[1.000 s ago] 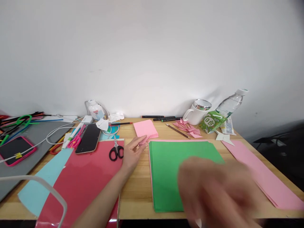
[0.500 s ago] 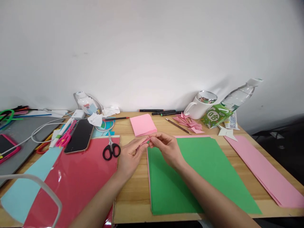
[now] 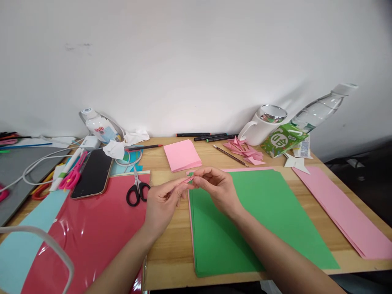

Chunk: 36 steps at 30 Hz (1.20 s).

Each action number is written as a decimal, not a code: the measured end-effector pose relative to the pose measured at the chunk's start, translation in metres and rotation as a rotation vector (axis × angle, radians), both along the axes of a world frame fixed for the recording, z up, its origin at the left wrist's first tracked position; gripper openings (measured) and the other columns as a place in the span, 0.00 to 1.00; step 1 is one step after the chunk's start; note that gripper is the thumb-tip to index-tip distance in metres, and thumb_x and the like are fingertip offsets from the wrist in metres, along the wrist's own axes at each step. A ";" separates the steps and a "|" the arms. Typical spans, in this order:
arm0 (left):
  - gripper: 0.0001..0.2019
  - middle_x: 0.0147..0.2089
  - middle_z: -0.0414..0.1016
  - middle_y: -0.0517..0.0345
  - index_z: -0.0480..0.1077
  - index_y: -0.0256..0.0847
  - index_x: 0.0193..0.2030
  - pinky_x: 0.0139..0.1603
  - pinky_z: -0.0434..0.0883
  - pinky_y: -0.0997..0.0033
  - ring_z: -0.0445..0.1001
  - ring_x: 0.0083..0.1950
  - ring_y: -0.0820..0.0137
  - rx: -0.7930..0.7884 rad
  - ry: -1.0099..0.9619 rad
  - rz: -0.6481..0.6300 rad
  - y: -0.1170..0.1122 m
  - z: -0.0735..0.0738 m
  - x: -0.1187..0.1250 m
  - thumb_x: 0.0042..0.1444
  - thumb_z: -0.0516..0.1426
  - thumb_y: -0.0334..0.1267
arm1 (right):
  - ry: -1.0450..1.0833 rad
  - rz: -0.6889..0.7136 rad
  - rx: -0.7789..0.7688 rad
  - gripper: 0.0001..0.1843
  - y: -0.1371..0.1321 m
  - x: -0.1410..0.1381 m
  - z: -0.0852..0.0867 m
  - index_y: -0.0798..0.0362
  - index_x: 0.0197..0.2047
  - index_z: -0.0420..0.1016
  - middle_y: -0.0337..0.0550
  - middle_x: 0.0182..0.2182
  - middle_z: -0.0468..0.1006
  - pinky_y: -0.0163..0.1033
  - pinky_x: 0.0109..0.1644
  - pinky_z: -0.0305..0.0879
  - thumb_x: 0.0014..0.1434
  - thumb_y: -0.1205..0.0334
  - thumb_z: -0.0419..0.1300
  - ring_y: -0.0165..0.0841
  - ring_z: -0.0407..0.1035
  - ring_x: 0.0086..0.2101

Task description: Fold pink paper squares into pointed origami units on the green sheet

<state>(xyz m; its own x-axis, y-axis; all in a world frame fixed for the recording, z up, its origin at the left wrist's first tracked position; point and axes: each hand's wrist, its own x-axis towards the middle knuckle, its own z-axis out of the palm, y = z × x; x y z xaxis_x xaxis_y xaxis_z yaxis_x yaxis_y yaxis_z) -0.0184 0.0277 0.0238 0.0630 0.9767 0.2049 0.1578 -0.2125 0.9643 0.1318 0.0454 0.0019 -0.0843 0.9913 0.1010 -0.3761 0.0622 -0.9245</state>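
Note:
A small folded piece of pink paper (image 3: pixel 189 179) is pinched between both my hands, most of it covered by the fingers. My left hand (image 3: pixel 165 198) grips it from the left with thumb and fingers closed. From the right, my right hand (image 3: pixel 217 185) pinches its other end between thumb and curled fingers. Both hands hover over the table near the corner of a stack of green paper (image 3: pixel 254 228). Just behind them lies a stack of square pink sheets (image 3: pixel 182 154). Black-handled scissors (image 3: pixel 137 192) rest left of my left hand.
Folded pink pieces (image 3: pixel 243 150), a pencil (image 3: pixel 230 156) and markers (image 3: pixel 214 137) lie at the back. A white mug (image 3: pixel 260 126), green carton (image 3: pixel 280 140) and leaning bottle (image 3: pixel 321 108) stand right. Pink strips (image 3: pixel 343 212) lie far right; a phone (image 3: pixel 93 173) and red sheet (image 3: pixel 101 228) left.
The view has shifted slightly, so the objects at the back sit a little higher and wider apart. Both hands stay together on the folded pink paper, with only small finger movement.

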 end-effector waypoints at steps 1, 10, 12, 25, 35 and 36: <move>0.10 0.21 0.74 0.62 0.79 0.39 0.41 0.18 0.60 0.80 0.60 0.18 0.80 0.027 0.014 0.007 0.000 -0.001 0.000 0.54 0.58 0.33 | 0.006 0.003 0.001 0.08 0.000 0.000 -0.001 0.52 0.31 0.77 0.36 0.26 0.78 0.35 0.34 0.71 0.47 0.61 0.69 0.28 0.72 0.27; 0.12 0.26 0.77 0.61 0.77 0.43 0.45 0.22 0.67 0.79 0.66 0.20 0.79 0.288 0.145 -0.008 0.001 -0.007 -0.003 0.56 0.57 0.29 | 0.113 0.013 0.012 0.06 0.000 -0.002 -0.003 0.50 0.31 0.78 0.35 0.27 0.79 0.35 0.38 0.71 0.47 0.64 0.69 0.28 0.73 0.29; 0.14 0.28 0.78 0.60 0.76 0.44 0.47 0.26 0.70 0.78 0.70 0.24 0.77 0.379 0.178 -0.012 0.001 -0.008 -0.003 0.57 0.56 0.28 | 0.111 0.012 0.014 0.06 0.000 -0.002 -0.003 0.49 0.32 0.78 0.35 0.28 0.79 0.35 0.38 0.71 0.48 0.65 0.69 0.27 0.73 0.30; 0.23 0.42 0.78 0.55 0.69 0.45 0.55 0.37 0.73 0.73 0.75 0.39 0.73 0.657 0.210 -0.090 0.004 -0.015 -0.005 0.55 0.55 0.20 | 0.142 0.038 -0.033 0.09 -0.001 -0.001 0.001 0.50 0.30 0.77 0.34 0.27 0.78 0.34 0.38 0.69 0.44 0.63 0.71 0.26 0.72 0.29; 0.11 0.21 0.70 0.64 0.77 0.42 0.45 0.21 0.64 0.81 0.65 0.20 0.79 0.258 0.098 -0.047 0.000 -0.007 -0.001 0.57 0.56 0.30 | 0.141 0.121 -0.049 0.14 0.001 0.001 0.000 0.48 0.36 0.80 0.36 0.31 0.78 0.36 0.41 0.69 0.44 0.62 0.72 0.28 0.71 0.33; 0.11 0.20 0.69 0.64 0.77 0.42 0.44 0.19 0.63 0.81 0.63 0.19 0.80 0.208 0.073 -0.055 0.001 -0.006 -0.001 0.57 0.56 0.31 | 0.126 0.123 -0.043 0.14 0.001 0.001 0.000 0.48 0.36 0.80 0.36 0.33 0.78 0.36 0.41 0.69 0.43 0.63 0.72 0.28 0.71 0.35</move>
